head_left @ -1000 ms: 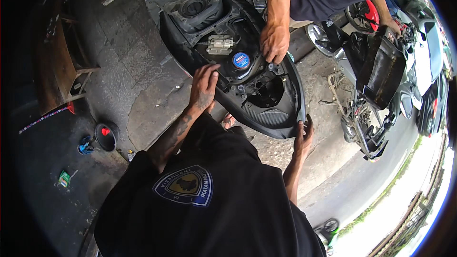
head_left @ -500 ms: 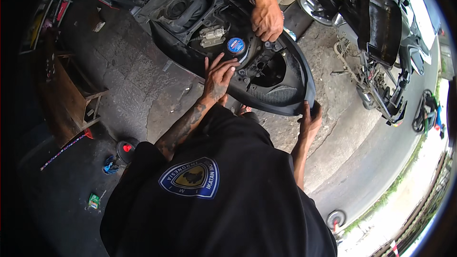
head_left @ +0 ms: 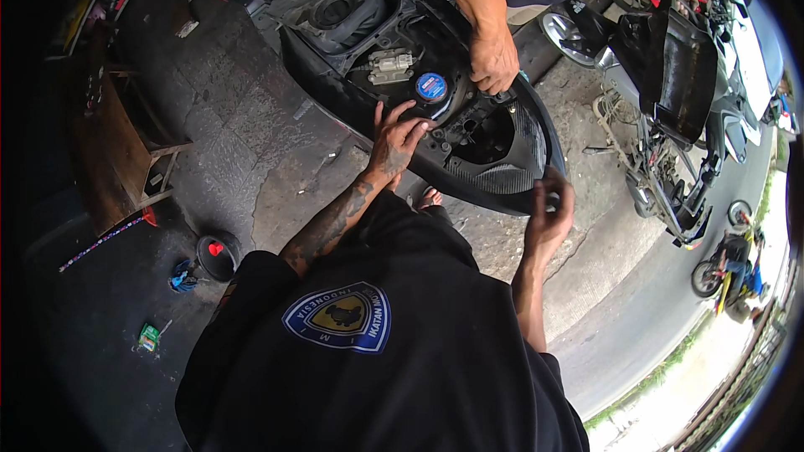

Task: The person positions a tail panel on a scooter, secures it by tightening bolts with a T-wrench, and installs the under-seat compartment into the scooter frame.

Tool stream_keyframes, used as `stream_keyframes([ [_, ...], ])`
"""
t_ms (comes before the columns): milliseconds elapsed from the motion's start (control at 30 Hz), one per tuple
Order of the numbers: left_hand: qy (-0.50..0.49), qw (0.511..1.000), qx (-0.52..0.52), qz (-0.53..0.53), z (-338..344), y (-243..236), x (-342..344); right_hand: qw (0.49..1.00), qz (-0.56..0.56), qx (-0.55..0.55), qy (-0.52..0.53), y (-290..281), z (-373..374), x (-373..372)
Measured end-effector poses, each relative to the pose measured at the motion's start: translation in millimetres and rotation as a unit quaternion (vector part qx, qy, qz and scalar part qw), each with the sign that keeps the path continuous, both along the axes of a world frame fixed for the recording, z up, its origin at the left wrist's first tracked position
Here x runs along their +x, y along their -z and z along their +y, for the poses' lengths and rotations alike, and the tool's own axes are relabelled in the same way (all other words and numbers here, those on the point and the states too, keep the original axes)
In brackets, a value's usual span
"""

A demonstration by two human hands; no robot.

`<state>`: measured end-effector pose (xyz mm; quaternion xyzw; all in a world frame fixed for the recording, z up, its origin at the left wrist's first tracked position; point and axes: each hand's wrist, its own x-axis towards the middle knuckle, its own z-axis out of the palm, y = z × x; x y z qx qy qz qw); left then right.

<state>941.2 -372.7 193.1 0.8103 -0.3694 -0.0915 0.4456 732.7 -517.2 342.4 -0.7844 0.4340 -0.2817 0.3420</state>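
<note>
Since 1.0 s ago, the person's left hand has moved inward from the near edge of the dark tail cover to just beside the blue round cap, fingers fanned and pinching nothing visible. The cover surrounds that cap; at its tip, well right of the cap, the blurred right hand curls, its pinch impossible to tell. With a co-worker's hand right of the cap, the cover seems steadied at 3 places.

Dim at left, daylit from right, blown white past the road; bent toward blackened edges, slightly blurred at right hand
</note>
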Motion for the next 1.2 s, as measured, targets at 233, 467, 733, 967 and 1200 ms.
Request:
stream_keyframes([
  [233, 0.001, 1.000, -0.015, 0.012, -2.8, -7.8, 0.9, 0.856, 0.260, -0.050, -0.444, 21.9, -19.6, 97.8],
  [467, -0.011, 0.999, -0.044, 0.024, -0.4, -4.1, -1.0, 0.837, 0.233, -0.009, -0.495, 37.9, -28.4, 109.6],
  [733, -0.004, 0.998, -0.048, 0.039, 6.9, -11.8, 2.2, 0.861, 0.283, -0.031, -0.421, 34.8, -10.6, 107.8],
  [967, 0.007, 0.999, -0.030, 0.026, 9.6, -18.9, -0.5, 0.869, 0.256, 0.019, -0.424, 42.8, -16.2, 92.2],
  [1200, -0.001, 0.998, -0.016, 0.054, 10.0, -20.1, -4.9, 0.906, 0.222, 0.052, -0.357, 52.0, -8.3, 97.3],
])
